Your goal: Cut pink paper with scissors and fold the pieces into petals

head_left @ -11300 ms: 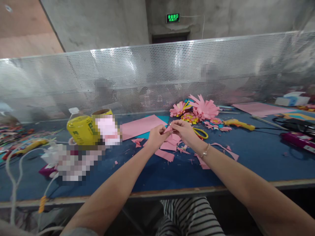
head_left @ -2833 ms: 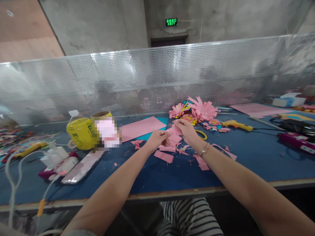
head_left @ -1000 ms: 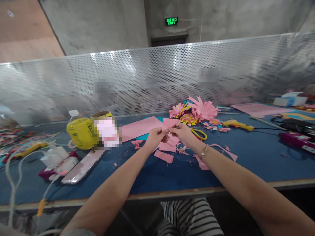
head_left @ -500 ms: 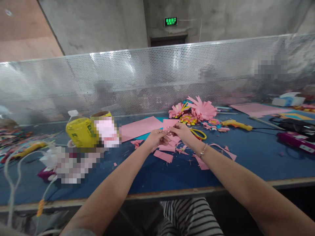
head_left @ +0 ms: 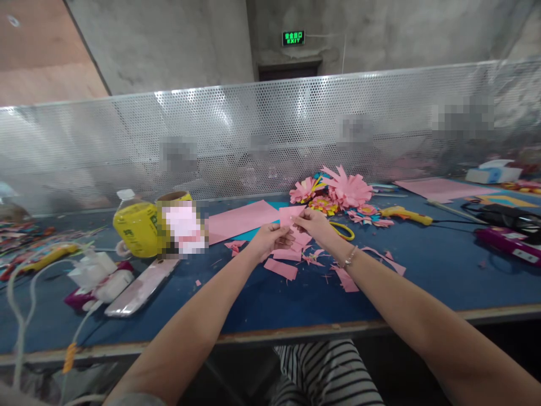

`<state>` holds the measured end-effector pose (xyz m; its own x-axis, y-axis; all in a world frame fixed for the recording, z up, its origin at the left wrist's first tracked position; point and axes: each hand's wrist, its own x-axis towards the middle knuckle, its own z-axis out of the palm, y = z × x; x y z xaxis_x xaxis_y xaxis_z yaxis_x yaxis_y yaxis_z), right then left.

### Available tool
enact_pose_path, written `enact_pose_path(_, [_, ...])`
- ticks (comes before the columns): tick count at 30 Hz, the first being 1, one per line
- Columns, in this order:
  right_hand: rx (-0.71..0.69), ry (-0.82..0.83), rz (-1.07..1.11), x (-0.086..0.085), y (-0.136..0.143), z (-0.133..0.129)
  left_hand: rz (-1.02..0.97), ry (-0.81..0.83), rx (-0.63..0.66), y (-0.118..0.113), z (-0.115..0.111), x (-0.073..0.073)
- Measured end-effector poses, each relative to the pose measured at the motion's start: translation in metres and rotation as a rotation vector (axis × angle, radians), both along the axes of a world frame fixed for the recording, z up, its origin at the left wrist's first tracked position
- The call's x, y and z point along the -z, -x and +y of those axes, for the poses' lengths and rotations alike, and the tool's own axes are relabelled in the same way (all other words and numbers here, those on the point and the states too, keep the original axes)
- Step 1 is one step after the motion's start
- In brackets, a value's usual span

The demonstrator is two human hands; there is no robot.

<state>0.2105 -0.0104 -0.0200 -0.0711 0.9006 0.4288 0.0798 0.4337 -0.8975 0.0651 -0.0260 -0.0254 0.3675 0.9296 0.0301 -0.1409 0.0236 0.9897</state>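
Observation:
A small piece of pink paper is raised above the table between my hands. My left hand pinches its lower left side, the fingers curled. My right hand grips its right edge between thumb and fingers. Below lie pink paper scraps and thin offcuts. A large pink sheet rests on a blue sheet just behind my left hand. Yellow-handled scissors lie beside my right wrist, partly hidden by it. Pink paper flowers are heaped behind my right hand.
To the left stand a yellow-labelled bottle and a tape roll, near a phone and plugged-in chargers. A yellow glue gun lies to the right, before a purple power strip. A perforated metal screen borders the table's back.
My hands have shifted only slightly around the pink paper, which both still hold. The scissors' visible part is a little smaller. Other things on the table have stayed in place.

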Motion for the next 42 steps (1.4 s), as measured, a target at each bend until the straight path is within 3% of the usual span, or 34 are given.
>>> enact_pose_path(4, [-0.088,-0.016,-0.06,0.0,0.001,0.0,-0.04,-0.103,-0.069,-0.001,0.0,-0.001])
enact_pose_path(8, [-0.155,0.015,0.025,0.001,0.001,0.001,-0.025,-0.137,-0.089,0.0,0.0,-0.001])
enact_pose_path(15, [-0.095,-0.014,0.054,-0.001,0.0,0.0,-0.049,-0.127,-0.064,-0.001,0.0,0.001])
enact_pose_path(22, [-0.162,-0.054,0.036,0.0,0.004,-0.005,-0.115,-0.153,-0.048,-0.004,-0.008,-0.006])
enact_pose_path(30, [-0.162,-0.009,0.122,0.0,0.003,-0.003,-0.047,-0.224,-0.141,-0.005,-0.005,-0.005])
enact_pose_path(42, [-0.06,0.035,0.243,0.0,-0.013,0.01,-0.096,-0.121,-0.242,-0.002,0.0,-0.004])
